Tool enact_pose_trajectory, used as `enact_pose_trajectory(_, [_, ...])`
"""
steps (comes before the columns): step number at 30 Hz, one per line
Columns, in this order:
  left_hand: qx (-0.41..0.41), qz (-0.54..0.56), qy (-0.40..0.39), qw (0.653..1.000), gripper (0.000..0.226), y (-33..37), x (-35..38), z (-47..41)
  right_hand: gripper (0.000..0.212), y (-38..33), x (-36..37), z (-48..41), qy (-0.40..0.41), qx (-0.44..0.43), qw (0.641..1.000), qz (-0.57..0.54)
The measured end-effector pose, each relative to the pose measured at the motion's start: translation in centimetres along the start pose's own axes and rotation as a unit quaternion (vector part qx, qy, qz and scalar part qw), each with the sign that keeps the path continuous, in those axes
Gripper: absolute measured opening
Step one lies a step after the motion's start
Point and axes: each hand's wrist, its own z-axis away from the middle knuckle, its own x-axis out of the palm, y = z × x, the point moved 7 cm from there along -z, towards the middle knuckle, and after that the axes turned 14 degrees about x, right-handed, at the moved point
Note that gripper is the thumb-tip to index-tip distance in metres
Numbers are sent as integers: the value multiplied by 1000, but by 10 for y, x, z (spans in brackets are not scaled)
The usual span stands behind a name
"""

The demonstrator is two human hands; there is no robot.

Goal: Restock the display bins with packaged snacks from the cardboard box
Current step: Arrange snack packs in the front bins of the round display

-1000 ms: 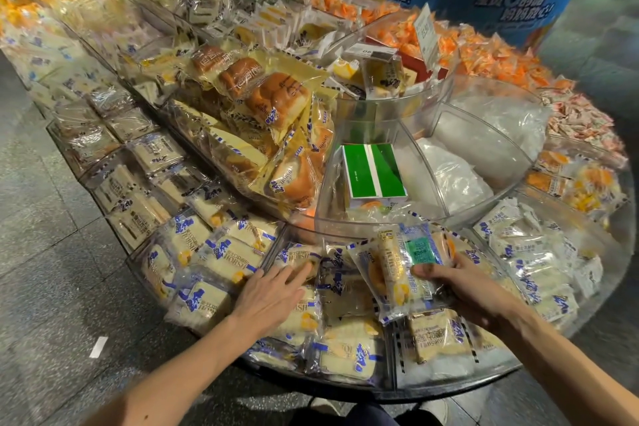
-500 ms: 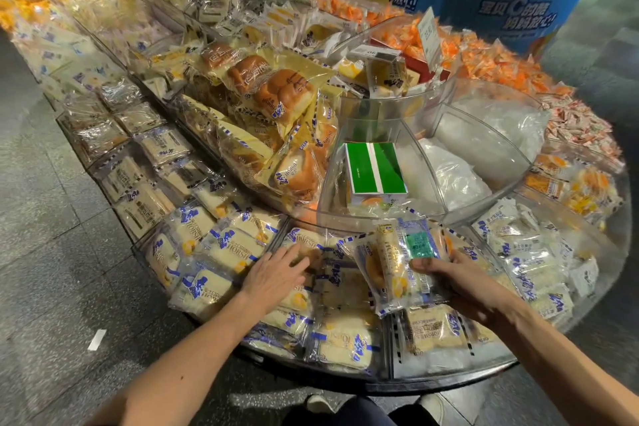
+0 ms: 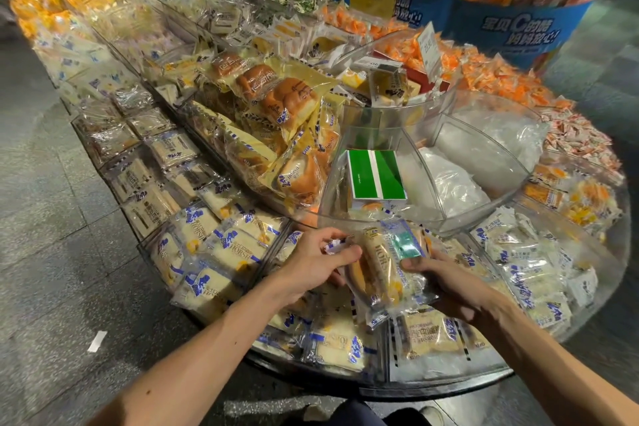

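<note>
Since half a second ago my left hand (image 3: 311, 264) has left the flat packets it was pressing in the near bin (image 3: 446, 368) and crossed right to the snack packet (image 3: 382, 266); its fingers (image 3: 340, 252) now pinch the packet's left edge, thumb on top; my right hand (image 3: 449, 285) holds the same packet from the right and below, thumb across the clear wrap, the other fingers curled under it; the packet is raised just above the near bin, tilted, with a yellow cake and a green label showing through the wrap; under it more blue-and-white packets lie flat in the bin's compartments; just beyond, on the far side, stands a clear curved tub (image 3: 484, 162) with a green box (image 3: 375, 175) inside; left of that tub wrapped brown buns (image 3: 287, 104) are heaped; far right is a blue round stand (image 3: 518, 28) piled with orange sweets; the view is slightly blurred, so I cannot read the packet's small print.
</note>
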Motion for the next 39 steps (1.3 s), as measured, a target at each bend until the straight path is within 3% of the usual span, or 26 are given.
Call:
enact_pose_trajectory(4, [5,9,28,1000,23,5,-9,5,48,-3,3,5,-19,4,996,-86])
enact_pose_trajectory(6, [22,-22,43,999,23,15,-8,9,41,-5,4,2,-34,8,991,-133])
enact_pose_trajectory(8, [50,-103,59,992,40,25,-9,10,75,-5,6,-4,-45,-10,993,-109])
enact_pose_trajectory(9, [58,-144,53,986,59,29,-7,9,85,-5,10,-5,-42,-8,996,-84])
enact_pose_trajectory(11, [46,-183,30,982,93,29,1,6,62,-3,16,-12,-70,-15,995,-74])
enact_pose_trajectory(13, [15,-196,30,980,100,26,5,4,62,-5,23,-15,-80,-33,993,-83])
enact_pose_trajectory(17, [23,-162,87,983,70,20,-1,1,67,-4,27,-20,-94,-30,988,-119])
enact_pose_trajectory(20, [-1,9,135,991,56,18,-4,1,65,4,22,-28,-109,-24,982,-151])
enact_pose_trajectory(23, [-59,167,172,969,50,18,-4,-1,52,-1,26,-24,-155,-24,965,-209])
enact_pose_trajectory(26, [-85,231,184,952,55,18,-9,-6,38,-12,23,-19,-150,-52,962,-222])
enact_pose_trajectory(30, [-43,219,229,948,57,27,-47,-5,52,-20,10,-18,-119,-57,971,-202])
enact_pose_trajectory(33, [-32,178,295,938,42,18,-93,6,72,-19,-7,-18,-88,-67,970,-217])
enact_pose_trajectory(34, [-35,173,311,934,43,12,-104,11,69,-15,-14,-21,-81,-67,969,-224])
enact_pose_trajectory(37, [-62,143,323,933,42,-16,-117,20,31,-11,-24,-19,-51,-62,976,-204])
enact_pose_trajectory(39, [-88,122,325,934,44,-38,-112,20,33,-9,-21,-16,-41,-51,982,-175])
